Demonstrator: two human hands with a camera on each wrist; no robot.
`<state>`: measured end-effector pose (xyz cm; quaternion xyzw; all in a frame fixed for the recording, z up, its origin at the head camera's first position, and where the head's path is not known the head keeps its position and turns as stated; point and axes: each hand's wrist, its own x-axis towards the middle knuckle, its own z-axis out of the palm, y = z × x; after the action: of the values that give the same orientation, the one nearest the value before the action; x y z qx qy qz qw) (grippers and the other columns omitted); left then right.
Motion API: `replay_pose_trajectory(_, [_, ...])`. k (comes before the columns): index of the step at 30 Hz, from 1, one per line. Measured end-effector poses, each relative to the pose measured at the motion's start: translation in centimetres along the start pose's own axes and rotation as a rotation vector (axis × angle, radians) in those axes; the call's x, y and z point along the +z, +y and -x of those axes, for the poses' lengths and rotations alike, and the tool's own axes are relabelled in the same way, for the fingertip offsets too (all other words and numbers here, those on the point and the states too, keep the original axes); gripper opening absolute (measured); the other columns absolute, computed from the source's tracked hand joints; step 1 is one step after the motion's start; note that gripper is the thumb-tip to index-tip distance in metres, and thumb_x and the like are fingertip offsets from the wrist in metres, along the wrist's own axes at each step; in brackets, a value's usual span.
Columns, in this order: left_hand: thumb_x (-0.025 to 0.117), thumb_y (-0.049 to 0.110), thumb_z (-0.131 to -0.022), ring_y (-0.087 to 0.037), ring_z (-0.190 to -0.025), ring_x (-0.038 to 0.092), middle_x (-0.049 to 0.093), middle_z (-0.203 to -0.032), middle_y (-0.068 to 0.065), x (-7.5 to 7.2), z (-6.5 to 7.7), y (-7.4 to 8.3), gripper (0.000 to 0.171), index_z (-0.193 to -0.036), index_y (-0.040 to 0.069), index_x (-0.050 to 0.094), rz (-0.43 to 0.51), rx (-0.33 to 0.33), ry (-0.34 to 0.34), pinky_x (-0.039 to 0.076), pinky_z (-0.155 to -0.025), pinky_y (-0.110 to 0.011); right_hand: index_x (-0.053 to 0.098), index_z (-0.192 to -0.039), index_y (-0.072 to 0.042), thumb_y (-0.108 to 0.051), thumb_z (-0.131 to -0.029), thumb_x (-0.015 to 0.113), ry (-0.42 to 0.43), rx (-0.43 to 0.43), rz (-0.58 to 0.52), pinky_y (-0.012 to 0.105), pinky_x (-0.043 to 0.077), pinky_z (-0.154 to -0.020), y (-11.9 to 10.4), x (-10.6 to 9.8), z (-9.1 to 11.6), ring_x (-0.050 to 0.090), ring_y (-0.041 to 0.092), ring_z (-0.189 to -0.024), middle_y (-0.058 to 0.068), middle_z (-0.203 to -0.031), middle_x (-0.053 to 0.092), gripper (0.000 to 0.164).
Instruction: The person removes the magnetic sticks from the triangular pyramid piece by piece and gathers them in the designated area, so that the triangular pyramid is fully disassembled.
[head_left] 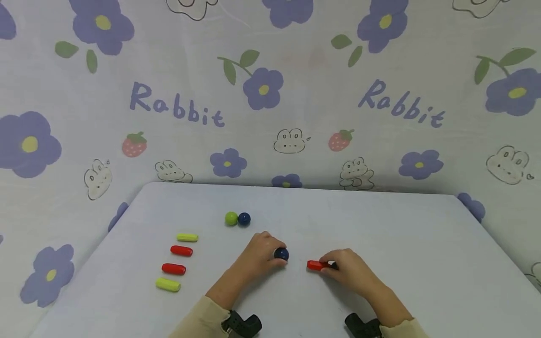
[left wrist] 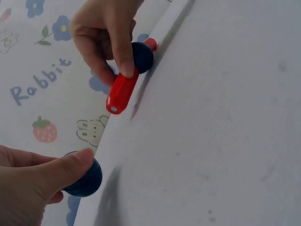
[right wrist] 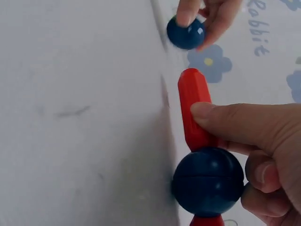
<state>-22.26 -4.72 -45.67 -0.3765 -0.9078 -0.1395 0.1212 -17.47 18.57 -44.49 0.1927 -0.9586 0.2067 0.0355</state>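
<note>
My left hand (head_left: 261, 256) pinches a dark blue ball (head_left: 281, 254) between thumb and fingers, near the middle of the white table. To its right, my right hand (head_left: 348, 271) grips a red faceted rod (right wrist: 190, 89), thumb along its side. That rod is joined to another dark blue ball (right wrist: 207, 181), and a second red rod (right wrist: 207, 221) sticks out of the ball's opposite side. The red rod's free end points at the left hand's ball, with a gap between them. Both pieces are held close over the tabletop.
On the white table (head_left: 401, 244), a yellow-green rod (head_left: 187, 237), a red rod (head_left: 181, 250), another red rod (head_left: 173, 268) and another yellow-green rod (head_left: 168, 284) lie in a column at left. A green ball (head_left: 231, 218) sits beside a dark blue ball (head_left: 244, 219) farther back. Patterned cloth (head_left: 296, 103) hangs behind.
</note>
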Motion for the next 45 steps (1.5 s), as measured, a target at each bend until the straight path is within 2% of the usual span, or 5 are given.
replay_pose_trajectory(5, [0.074, 0.033, -0.078, -0.015, -0.092, 0.056, 0.072, -0.099, 0.001, -0.4, 0.0, -0.3, 0.036, -0.105, 0.009, 0.069, 0.006, 0.047, 0.02, 0.042, -0.078, -0.028, 0.073, -0.092, -0.004, -0.009, -0.077, 0.074, 0.002, -0.021, 0.016, 0.04, 0.052, -0.079, 0.0, 0.0, 0.0, 0.066, 0.021, -0.088, 0.005, -0.091, 0.072, 0.017])
replay_pose_trajectory(10, [0.074, 0.033, -0.078, -0.014, -0.092, 0.056, 0.071, -0.098, 0.002, -0.6, -0.2, -0.7, 0.036, -0.105, 0.01, 0.069, -0.002, -0.004, 0.022, 0.042, -0.079, -0.029, 0.073, -0.092, -0.004, -0.008, -0.076, 0.074, 0.0, 0.008, -0.003, 0.04, 0.052, -0.08, -0.3, -0.1, 0.1, 0.066, 0.021, -0.089, 0.005, -0.092, 0.072, 0.017])
replay_pose_trajectory(25, [0.076, 0.024, -0.076, -0.021, -0.093, 0.059, 0.072, -0.101, -0.003, -0.6, -4.5, -4.1, 0.034, -0.107, 0.01, 0.069, -0.133, -0.131, 0.111, 0.044, -0.078, -0.035, 0.072, -0.092, -0.002, -0.008, -0.077, 0.073, -0.014, -0.025, -0.018, 0.038, 0.053, -0.078, 0.2, -0.1, 0.2, 0.066, 0.022, -0.089, 0.007, -0.092, 0.072, 0.017])
replay_pose_trajectory(33, [0.077, 0.026, -0.074, -0.02, -0.094, 0.057, 0.072, -0.102, 0.0, 0.0, -4.6, -5.8, 0.034, -0.105, 0.014, 0.07, -0.179, -0.206, 0.116, 0.039, -0.079, -0.036, 0.072, -0.093, -0.002, -0.009, -0.078, 0.072, -0.012, -0.04, -0.011, 0.038, 0.053, -0.078, 0.3, -0.1, 0.3, 0.067, 0.023, -0.09, 0.007, -0.092, 0.072, 0.016])
replay_pose_trajectory(45, [0.076, 0.031, -0.076, -0.019, -0.095, 0.055, 0.071, -0.102, 0.001, -0.3, -4.5, -6.7, 0.035, -0.107, 0.016, 0.069, -0.193, -0.208, 0.077, 0.037, -0.079, -0.037, 0.072, -0.092, -0.003, -0.009, -0.078, 0.072, -0.003, -0.035, 0.0, 0.038, 0.053, -0.078, 0.2, -0.2, 0.3, 0.067, 0.021, -0.089, 0.006, -0.091, 0.072, 0.016])
